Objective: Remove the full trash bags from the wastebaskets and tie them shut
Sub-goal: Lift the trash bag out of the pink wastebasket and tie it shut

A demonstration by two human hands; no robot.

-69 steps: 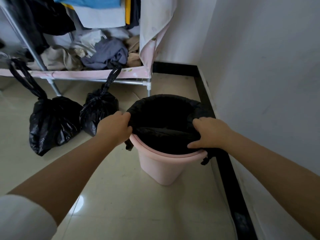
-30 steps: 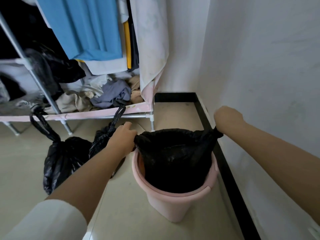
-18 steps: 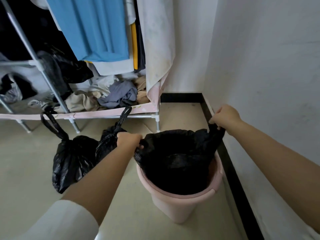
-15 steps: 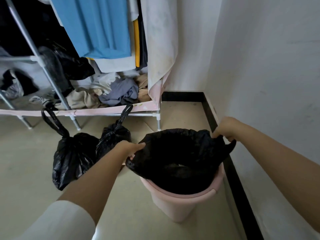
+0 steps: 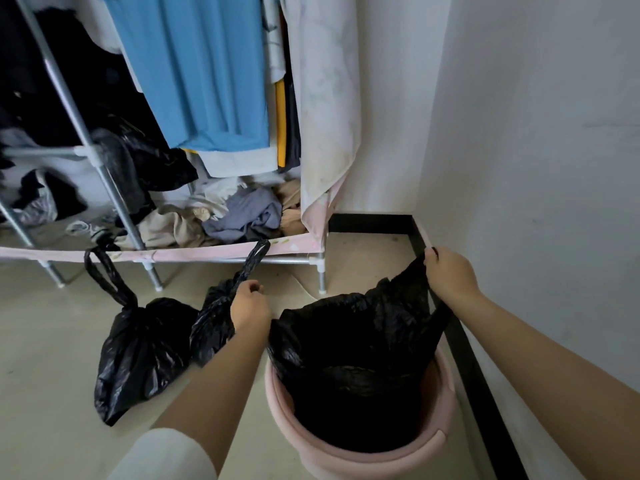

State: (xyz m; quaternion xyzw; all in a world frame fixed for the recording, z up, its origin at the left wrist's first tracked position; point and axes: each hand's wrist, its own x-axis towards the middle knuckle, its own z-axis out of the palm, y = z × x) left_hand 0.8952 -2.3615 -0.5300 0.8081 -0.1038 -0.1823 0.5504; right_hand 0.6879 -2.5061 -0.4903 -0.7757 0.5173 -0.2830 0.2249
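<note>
Right hand (image 5: 450, 277), fingers curled, pinches the raised right-hand edge of the black trash bag (image 5: 356, 358) and holds it up in a peak near the white side wall (image 5: 536, 168); left hand (image 5: 249, 306), fingers curled inward, lies against the left edge of the same bag, though whether it actually grips the plastic cannot be told from this angle; a white sleeve (image 5: 162, 459) covers the left upper arm at the lower frame edge. The trash bag stands partly lifted but with its lower part inside the pink wastebasket (image 5: 363, 459), its mouth open and slack between the two hands; the wastebasket stands on the beige tiled floor (image 5: 52, 341), close to the corner where the black baseboard (image 5: 474, 375) runs along the side wall. Two tied black trash bags rest on the floor to the left of the wastebasket: the larger tied bag (image 5: 138, 355) farther left, its knotted handles standing up; the smaller tied bag (image 5: 214, 323) just beside the left hand, its twisted handle pointing toward the rack. Behind them stands a metal-tube clothes rack (image 5: 114, 188) with a pale fabric cover (image 5: 325, 116) hanging at its right end; a blue garment (image 5: 197, 71) hangs inside, and crumpled clothes (image 5: 242, 216) lie heaped on its lowest shelf.
</note>
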